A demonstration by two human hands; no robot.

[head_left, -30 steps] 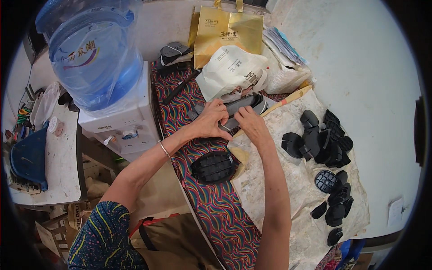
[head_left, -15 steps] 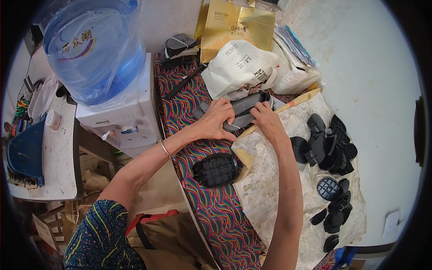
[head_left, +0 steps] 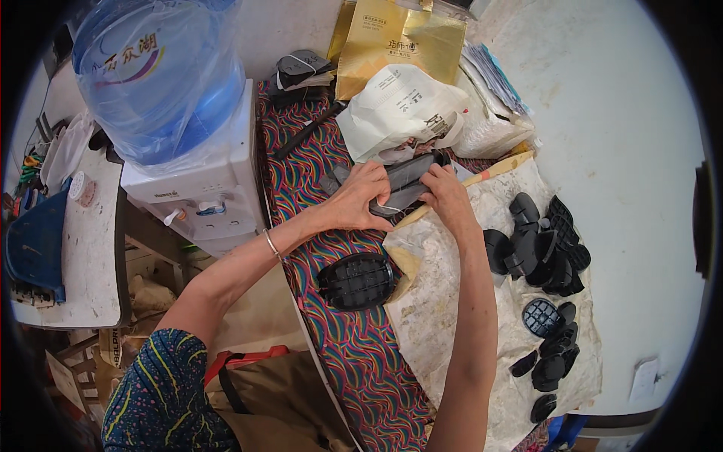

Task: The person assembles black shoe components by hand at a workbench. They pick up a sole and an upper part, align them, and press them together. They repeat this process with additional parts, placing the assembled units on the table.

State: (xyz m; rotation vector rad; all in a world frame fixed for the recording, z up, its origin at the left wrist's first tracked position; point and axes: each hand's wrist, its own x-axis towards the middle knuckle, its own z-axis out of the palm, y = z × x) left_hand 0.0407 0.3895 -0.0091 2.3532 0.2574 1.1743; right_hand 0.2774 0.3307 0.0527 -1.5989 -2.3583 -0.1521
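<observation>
A bundle of dark grey flat pieces [head_left: 407, 178] lies near the back of the patterned cloth, a pale band around it. My left hand [head_left: 363, 197] grips its left end, thumb and fingers curled around the near edge. At its right end my right hand [head_left: 447, 194] is closed, with the fingers bent over the top. Parts of the bundle are hidden under both hands. Closer to me rests a black, grid-patterned rubber piece [head_left: 357, 282], untouched. Behind the bundle sits a crumpled white plastic bag [head_left: 399, 109].
Black moulded pieces [head_left: 535, 248] are heaped on a stained pale sheet [head_left: 444, 301] at right, with smaller ones [head_left: 557, 354] nearer. A gold bag [head_left: 399, 45] and another banded bundle [head_left: 296, 75] stand at the back. The water dispenser [head_left: 196, 188] is at left.
The whole view has shifted slightly. Both hands stay on the grey bundle, with only small finger movement at its right end.
</observation>
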